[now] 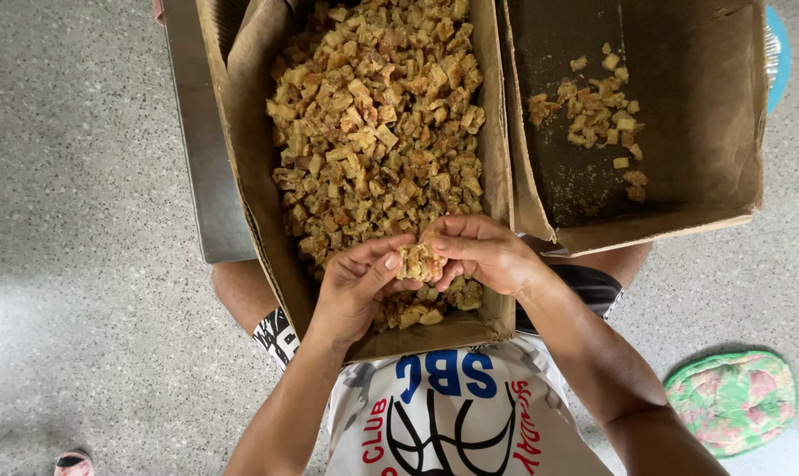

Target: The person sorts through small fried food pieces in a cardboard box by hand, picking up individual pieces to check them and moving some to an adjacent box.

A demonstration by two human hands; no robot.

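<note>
- Left hand (351, 286) and right hand (483, 256): both grips pinching one clump of fried pieces (420, 262), held between them just above the near end of the full cardboard box (254, 176).
- Clump: golden-brown, crusty, several cubes stuck together; likely brittle, so hard squeezing could crumble it or drop bits outside the box.
- Second cardboard box (708, 106): beside it, a small scatter of pieces.
- Floral cushion (733, 401) on the speckled floor (82, 176).

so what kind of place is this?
Likely an informal home or small workshop floor, not a factory: a speckled terrazzo-like floor, reused cardboard boxes of brown cut chunks, and a floral cushion. The hands share one chunk.
</note>
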